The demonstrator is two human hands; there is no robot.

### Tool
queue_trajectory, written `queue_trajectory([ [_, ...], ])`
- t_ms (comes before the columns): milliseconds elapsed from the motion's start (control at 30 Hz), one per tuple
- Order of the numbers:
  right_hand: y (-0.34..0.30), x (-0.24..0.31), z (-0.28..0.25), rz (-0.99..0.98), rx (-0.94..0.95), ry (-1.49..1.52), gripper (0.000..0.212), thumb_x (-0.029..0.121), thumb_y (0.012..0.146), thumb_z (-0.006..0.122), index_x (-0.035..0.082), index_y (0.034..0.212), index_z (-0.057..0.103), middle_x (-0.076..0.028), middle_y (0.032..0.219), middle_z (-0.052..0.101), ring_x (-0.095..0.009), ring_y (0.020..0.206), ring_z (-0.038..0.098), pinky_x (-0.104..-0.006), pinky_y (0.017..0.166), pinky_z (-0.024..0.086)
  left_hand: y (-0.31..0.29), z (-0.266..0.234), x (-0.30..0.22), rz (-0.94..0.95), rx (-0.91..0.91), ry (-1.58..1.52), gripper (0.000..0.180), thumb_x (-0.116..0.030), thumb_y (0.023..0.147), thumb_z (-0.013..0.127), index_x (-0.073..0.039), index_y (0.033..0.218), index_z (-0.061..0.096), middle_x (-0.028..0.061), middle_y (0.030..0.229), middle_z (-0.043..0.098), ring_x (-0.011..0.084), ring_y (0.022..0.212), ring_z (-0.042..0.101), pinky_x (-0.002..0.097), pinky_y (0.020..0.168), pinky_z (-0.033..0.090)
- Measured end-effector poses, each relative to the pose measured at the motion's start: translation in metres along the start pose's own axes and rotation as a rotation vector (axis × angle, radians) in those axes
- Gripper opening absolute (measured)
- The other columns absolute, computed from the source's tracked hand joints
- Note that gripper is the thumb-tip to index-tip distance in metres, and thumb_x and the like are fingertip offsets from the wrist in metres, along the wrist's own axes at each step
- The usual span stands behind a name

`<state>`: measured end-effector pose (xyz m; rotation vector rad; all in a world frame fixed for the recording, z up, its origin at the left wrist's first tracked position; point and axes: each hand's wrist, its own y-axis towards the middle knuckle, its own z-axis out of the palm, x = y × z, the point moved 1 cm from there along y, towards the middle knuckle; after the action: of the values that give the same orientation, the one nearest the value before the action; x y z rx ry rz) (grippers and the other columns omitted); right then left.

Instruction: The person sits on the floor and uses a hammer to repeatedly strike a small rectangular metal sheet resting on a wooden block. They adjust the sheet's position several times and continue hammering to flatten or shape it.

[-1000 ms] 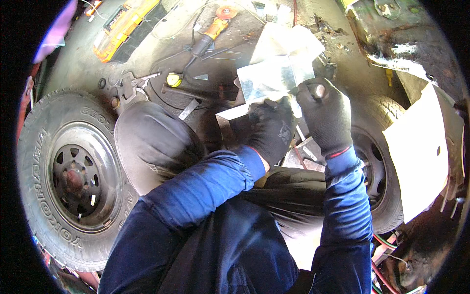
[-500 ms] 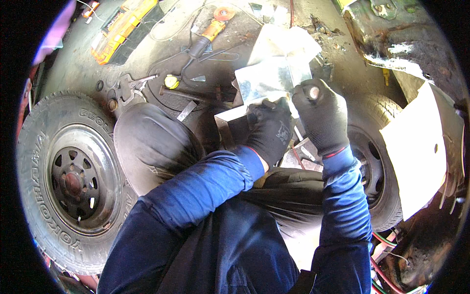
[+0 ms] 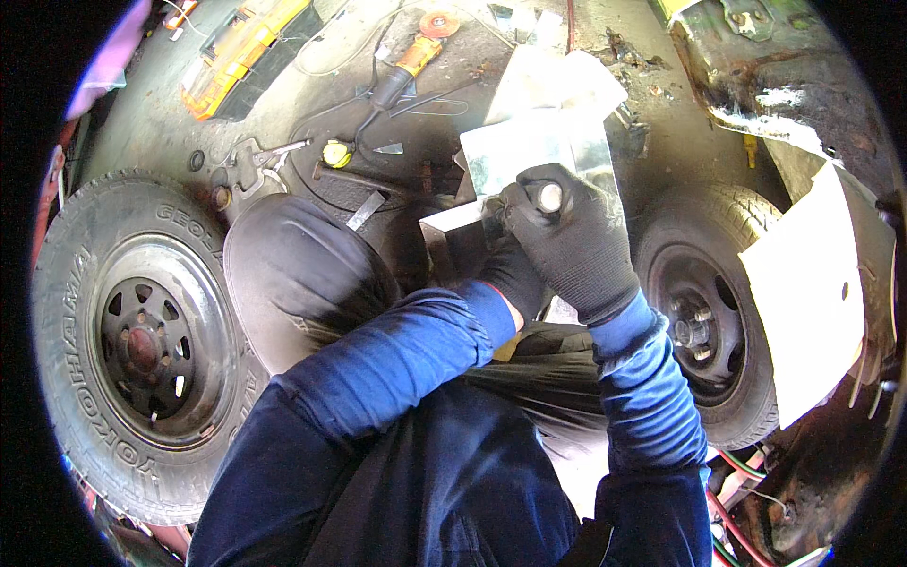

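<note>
My right hand (image 3: 576,241), in a black knit glove, is closed around a rod-like handle (image 3: 549,197) whose round pale end points up at me. What the handle belongs to is hidden under the fist. Below and partly behind it lies my left hand (image 3: 515,274), gloved too; its fingers are mostly covered by the right hand, near the bent sheet metal's lower edge. The shiny sheet metal (image 3: 505,151) lies flat beyond both fists, its right part glaring white. A folded metal piece (image 3: 453,219) sits just left of my left hand.
Wheels stand at left (image 3: 142,350) and right (image 3: 704,321). On the floor ahead lie an angle grinder (image 3: 406,71), a yellow tape measure (image 3: 336,154), locking pliers (image 3: 260,165) and an orange-black toolbox (image 3: 250,57). Rusty vehicle bodywork (image 3: 784,71) and a pale panel (image 3: 808,293) flank the right.
My right hand has moved left and toward me with the handle, from the sheet's right edge to over my left hand, which it now mostly covers. The view has shifted slightly.
</note>
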<state>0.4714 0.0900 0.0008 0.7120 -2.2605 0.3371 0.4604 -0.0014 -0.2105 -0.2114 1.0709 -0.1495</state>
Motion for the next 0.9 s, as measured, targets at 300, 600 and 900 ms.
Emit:
queue_trajectory([
  [300,-0.008,0.002,-0.012,0.137,-0.022,0.318,0.022,0.008,0.100,0.077,-0.002,0.120,0.078,-0.006,0.101,0.081,-0.011,0.092,0.072,-0.0302,0.083,0.060,-0.008,0.020,-0.085,0.099,-0.037,1.677,0.043,-0.021,0.110,0.053,-0.003,0.145,0.068,0.0233,0.146,0.069,0.0390,0.126,0.067,0.0547,0.106,0.054],
  [600,-0.116,-0.023,-0.137,0.302,-0.333,0.323,0.037,0.002,0.103,0.073,-0.002,0.140,0.071,-0.010,0.130,0.078,-0.014,0.115,0.071,-0.0289,0.101,0.056,-0.014,0.009,-0.173,0.298,0.243,1.947,0.053,-0.056,0.092,0.078,-0.007,0.113,0.074,0.0170,0.123,0.067,0.0320,0.110,0.068,0.0471,0.088,0.057],
  [900,-0.224,-0.166,-0.099,0.719,-0.258,0.560,0.044,0.002,0.104,0.072,-0.002,0.147,0.065,-0.015,0.136,0.078,-0.017,0.121,0.073,-0.0322,0.099,0.060,-0.039,-0.073,-0.199,0.243,-0.174,1.773,0.068,-0.044,0.090,0.085,-0.001,0.137,0.060,0.0243,0.135,0.067,0.0445,0.118,0.067,0.0538,0.105,0.054],
])
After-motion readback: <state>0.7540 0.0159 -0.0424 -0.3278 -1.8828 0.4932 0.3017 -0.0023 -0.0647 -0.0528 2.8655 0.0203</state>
